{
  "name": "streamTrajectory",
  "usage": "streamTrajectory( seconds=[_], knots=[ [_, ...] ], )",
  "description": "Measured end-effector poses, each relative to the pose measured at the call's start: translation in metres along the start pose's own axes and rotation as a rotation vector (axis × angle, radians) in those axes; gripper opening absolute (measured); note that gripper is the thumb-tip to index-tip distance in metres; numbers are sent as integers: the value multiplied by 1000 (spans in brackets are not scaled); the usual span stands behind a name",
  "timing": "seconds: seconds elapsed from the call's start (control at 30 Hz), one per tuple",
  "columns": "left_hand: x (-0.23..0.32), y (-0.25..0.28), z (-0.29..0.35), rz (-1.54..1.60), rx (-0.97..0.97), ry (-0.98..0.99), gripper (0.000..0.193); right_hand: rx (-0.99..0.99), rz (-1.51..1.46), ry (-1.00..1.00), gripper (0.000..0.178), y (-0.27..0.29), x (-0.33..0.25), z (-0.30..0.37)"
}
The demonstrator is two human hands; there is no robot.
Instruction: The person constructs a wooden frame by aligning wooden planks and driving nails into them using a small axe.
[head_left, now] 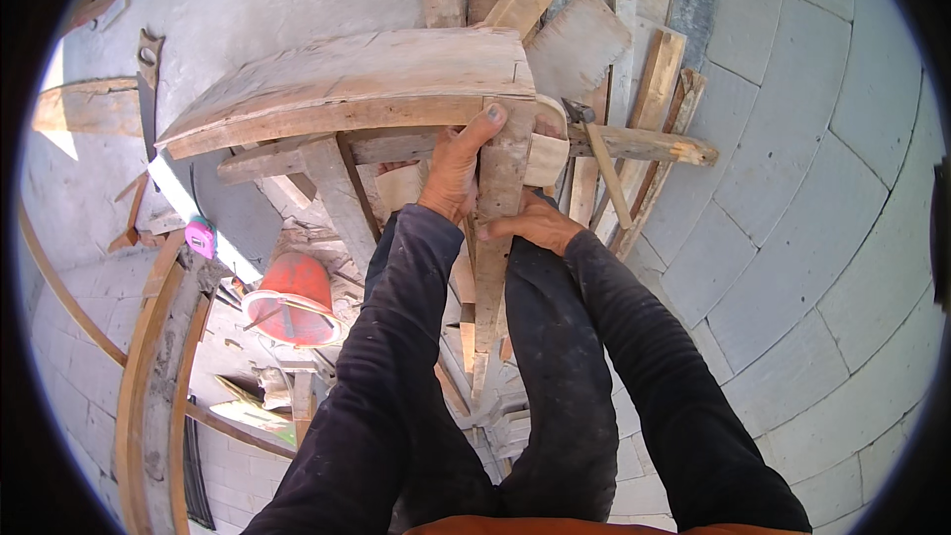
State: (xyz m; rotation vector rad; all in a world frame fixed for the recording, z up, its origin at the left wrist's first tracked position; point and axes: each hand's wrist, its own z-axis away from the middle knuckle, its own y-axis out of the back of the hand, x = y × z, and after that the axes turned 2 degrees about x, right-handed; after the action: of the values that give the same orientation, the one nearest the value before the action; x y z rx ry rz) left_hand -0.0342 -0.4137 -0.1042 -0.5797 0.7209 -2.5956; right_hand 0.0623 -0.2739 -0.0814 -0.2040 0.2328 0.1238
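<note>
Bright daylight, glare patches at left, bowed edges, black corners

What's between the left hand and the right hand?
In the head view, a wooden plank lies between them, the left hand gripping higher, the right hand lower.

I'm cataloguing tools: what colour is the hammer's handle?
The handle is light tan, clearest in the head view.

Left of a red bucket [300,277] are a pink tape measure [200,238] and handsaw [148,89].
</note>
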Motion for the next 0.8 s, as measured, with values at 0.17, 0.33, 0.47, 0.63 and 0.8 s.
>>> streamTrajectory(
  seconds=[0.17, 0.33, 0.47, 0.63, 0.8],
  knots=[
    [-4, -4, -1, 37, 54, 2, 67, -21, 9, 4, 118, 3, 13, -7],
    [-12, 2, -7, 64, 69, -17, 64, -66, -3, 107, 118, 2, 7, 0],
    [-11, 7, -7, 59, 42, -21, 64, 71, -193, 177, 99, 43, 31, 8],
    [-9, -2, -4, 83, 41, -16, 65, 1100, 320, 120, 85, 139, 126, -6],
    [-10, 1, -9, 90, 75, -42, 67, 856, 549, -191, 75, 156, 165, -31]
  ],
)
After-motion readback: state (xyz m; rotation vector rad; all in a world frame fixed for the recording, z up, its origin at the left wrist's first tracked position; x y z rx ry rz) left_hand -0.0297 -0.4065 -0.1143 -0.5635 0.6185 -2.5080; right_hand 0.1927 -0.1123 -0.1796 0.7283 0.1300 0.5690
